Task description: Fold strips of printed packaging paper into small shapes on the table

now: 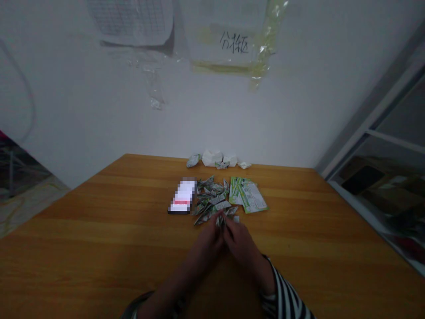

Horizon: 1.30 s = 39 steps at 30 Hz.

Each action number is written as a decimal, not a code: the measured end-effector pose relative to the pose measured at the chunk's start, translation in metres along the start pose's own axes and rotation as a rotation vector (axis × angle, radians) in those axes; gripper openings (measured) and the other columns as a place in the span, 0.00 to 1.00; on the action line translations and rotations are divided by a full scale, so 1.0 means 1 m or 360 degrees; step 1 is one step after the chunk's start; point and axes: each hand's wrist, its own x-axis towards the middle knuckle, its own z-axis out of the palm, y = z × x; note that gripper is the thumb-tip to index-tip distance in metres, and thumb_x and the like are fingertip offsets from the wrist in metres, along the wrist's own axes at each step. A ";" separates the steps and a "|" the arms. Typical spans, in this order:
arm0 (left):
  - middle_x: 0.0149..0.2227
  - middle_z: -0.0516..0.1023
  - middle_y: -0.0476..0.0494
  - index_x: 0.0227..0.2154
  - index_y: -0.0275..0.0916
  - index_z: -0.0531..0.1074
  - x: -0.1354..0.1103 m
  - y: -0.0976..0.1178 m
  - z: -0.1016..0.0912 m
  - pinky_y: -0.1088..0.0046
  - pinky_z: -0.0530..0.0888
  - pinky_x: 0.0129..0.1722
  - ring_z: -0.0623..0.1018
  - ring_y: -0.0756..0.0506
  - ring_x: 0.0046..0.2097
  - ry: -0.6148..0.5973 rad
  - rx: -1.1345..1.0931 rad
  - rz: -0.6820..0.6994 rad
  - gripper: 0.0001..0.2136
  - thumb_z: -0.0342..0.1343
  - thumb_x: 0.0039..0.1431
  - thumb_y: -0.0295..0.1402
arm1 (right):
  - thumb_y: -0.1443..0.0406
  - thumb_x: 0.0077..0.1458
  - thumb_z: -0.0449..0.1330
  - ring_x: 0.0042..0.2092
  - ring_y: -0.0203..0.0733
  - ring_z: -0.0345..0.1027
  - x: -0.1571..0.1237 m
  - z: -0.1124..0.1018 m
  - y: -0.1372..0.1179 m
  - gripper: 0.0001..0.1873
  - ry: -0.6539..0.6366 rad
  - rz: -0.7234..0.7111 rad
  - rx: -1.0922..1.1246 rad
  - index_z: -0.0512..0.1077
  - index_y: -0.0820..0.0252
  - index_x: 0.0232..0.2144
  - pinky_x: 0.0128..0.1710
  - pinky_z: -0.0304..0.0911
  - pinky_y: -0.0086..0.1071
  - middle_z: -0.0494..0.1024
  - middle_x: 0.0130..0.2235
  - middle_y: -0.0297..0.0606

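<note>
My left hand and my right hand meet over the front of the table, fingertips pressed together. Between them they pinch a small piece of folded printed paper, mostly covered by the fingers. Just beyond my fingers lies a loose pile of folded paper pieces, grey, white and green. Flat printed sheets in green and white overlap to the right of the pile. On its left rests a phone with a lit, blurred-out screen.
Crumpled white papers and a folded printed piece sit along the back edge of the wooden table, near the wall. Taped sheets hang above. A metal-framed shelf stands at the right.
</note>
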 end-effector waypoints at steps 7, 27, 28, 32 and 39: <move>0.46 0.81 0.39 0.54 0.40 0.71 0.002 0.018 -0.011 0.67 0.78 0.35 0.81 0.42 0.38 -0.0034 -0.0513 -0.0125 0.21 0.52 0.57 0.31 | 0.72 0.52 0.56 0.31 0.41 0.73 0.001 -0.003 -0.006 0.16 0.0363 -0.0021 0.0387 0.81 0.57 0.37 0.33 0.67 0.32 0.82 0.31 0.39; 0.27 0.79 0.46 0.39 0.40 0.74 -0.001 0.018 -0.007 0.75 0.71 0.25 0.77 0.46 0.25 0.0063 -0.0034 -0.0019 0.09 0.51 0.61 0.33 | 0.60 0.56 0.60 0.34 0.43 0.73 0.005 -0.004 -0.011 0.13 0.0168 0.0296 0.0620 0.79 0.58 0.41 0.32 0.67 0.32 0.81 0.34 0.39; 0.29 0.79 0.45 0.41 0.40 0.73 -0.002 0.019 -0.007 0.74 0.71 0.27 0.77 0.46 0.28 0.0051 -0.0008 0.0014 0.09 0.50 0.62 0.33 | 0.60 0.57 0.59 0.37 0.45 0.75 0.005 -0.002 -0.012 0.13 0.0195 0.0293 0.0638 0.79 0.57 0.42 0.36 0.68 0.34 0.82 0.37 0.40; 0.30 0.79 0.45 0.36 0.40 0.73 0.000 0.022 -0.007 0.74 0.70 0.30 0.77 0.46 0.31 0.0077 0.0090 0.0050 0.11 0.46 0.65 0.36 | 0.60 0.58 0.58 0.43 0.48 0.76 0.004 -0.001 -0.014 0.13 0.0249 0.0274 0.0718 0.79 0.55 0.43 0.43 0.69 0.39 0.83 0.41 0.41; 0.35 0.81 0.40 0.36 0.38 0.75 0.006 0.013 -0.009 0.70 0.73 0.36 0.79 0.43 0.36 0.0108 0.0320 0.0189 0.09 0.50 0.62 0.32 | 0.61 0.54 0.63 0.39 0.47 0.75 0.003 0.003 -0.009 0.13 0.0364 0.0379 0.0712 0.80 0.58 0.41 0.37 0.70 0.37 0.82 0.40 0.43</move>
